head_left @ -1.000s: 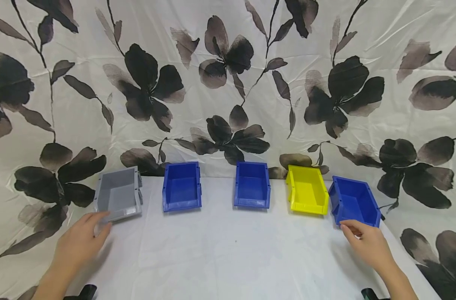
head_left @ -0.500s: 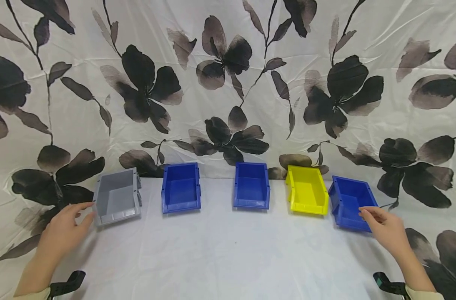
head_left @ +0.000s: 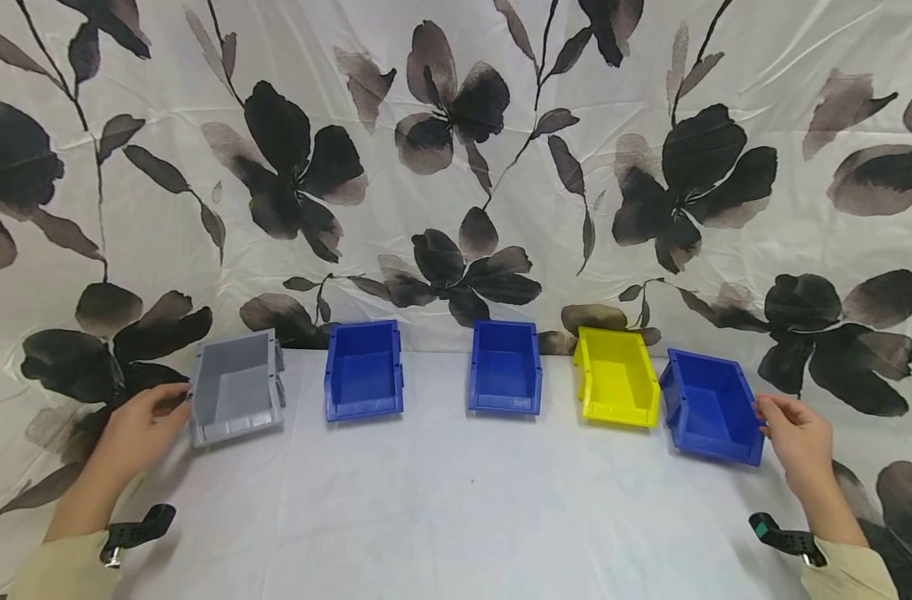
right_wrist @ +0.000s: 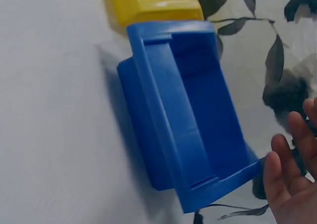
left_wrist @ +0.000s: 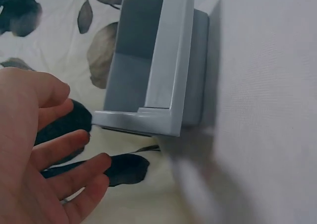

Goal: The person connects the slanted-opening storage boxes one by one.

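Observation:
A grey plastic storage bin (head_left: pixel 234 392) stands at the left end of a row of bins. My left hand (head_left: pixel 137 433) is beside its left wall, fingers loosely bent; in the left wrist view a small gap separates the visible fingers from the grey rim (left_wrist: pixel 133 120). At the right end stands an angled blue storage bin (head_left: pixel 711 408). Next to its right edge is my right hand (head_left: pixel 801 442), with relaxed fingers and the fingertips at or very near the rim. Contact cannot be told, and part of this hand lies outside the right wrist view.
Two more blue bins (head_left: pixel 363 375) and a yellow bin (head_left: pixel 617 379) stand between the end bins, along the back of the white-covered table (head_left: pixel 456 517). Behind rises a floral cloth (head_left: pixel 456 167). Each wrist wears a black camera mount (head_left: pixel 141 527).
My left hand has shifted from the grey bin's front left corner to its left side. My right hand has moved right and upward, from the right blue bin's front to its right edge.

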